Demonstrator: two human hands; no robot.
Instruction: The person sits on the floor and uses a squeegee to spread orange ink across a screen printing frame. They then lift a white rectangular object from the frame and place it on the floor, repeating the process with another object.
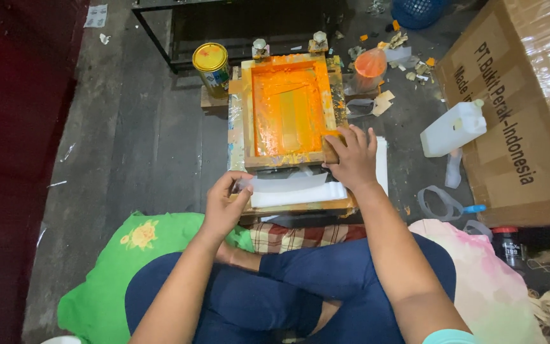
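Legs: crossed on the floor, dark blue trousers, nearest of all, just below the printing frame [286,111].
Green cloth [132,245]: spread on the floor, near-left of the frame.
Pink-stained cloth [479,267]: near-right of the frame, beside the knee.
Left hand [225,205]: at the frame's near-left corner, grip pinched shut on the edge of a clear plastic sheet [288,185].
Plastic sheet: lying flat on the white stack [300,193] under the frame's near edge.
Right hand [353,157]: at the frame's near-right corner, grip closed around the wooden rim, frame tilted up off the stack.
Printing frame: wooden, mesh soaked in orange ink, hinged at the far end by two bolts.
White jug [453,129]: on the floor, well right of the frame.
Cardboard box [523,102]: large, further right, past the jug.
Yellow-lidded tin [211,64]: just beyond the frame's far-left corner.
Orange-filled bag [370,67]: just beyond the far-right corner.
Blue basket [418,9]: farthest back, beyond the bag.
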